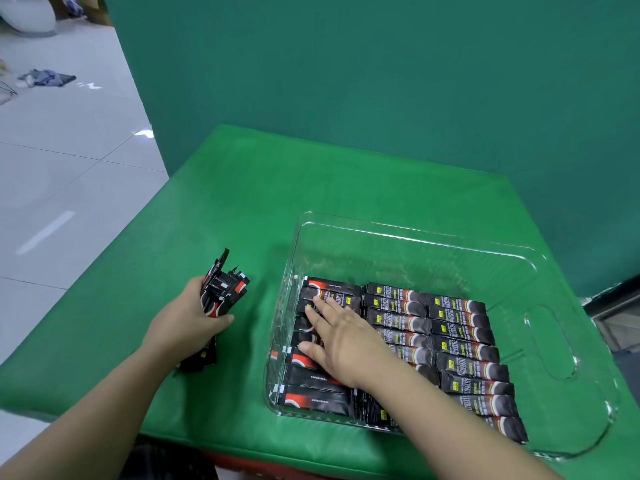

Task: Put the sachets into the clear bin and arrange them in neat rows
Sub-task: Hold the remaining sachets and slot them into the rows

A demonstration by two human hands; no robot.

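Note:
A clear bin (561,344) stands on the green table (242,209) at the right. Black sachets (464,344) with red and yellow marks lie inside it in three rows along its near side. My right hand (343,341) reaches into the bin with straight, spread fingers pressing flat on the left row of sachets. My left hand (188,322) is outside the bin to its left, fingers curled round a bundle of black sachets (225,292) that fans out above the fist and sticks out below it.
The far half of the bin floor is bare, with an oval handle cut-out (550,344) in its right wall. A green backdrop (381,81) rises behind the table. White tiled floor (69,168) lies beyond the table's left edge.

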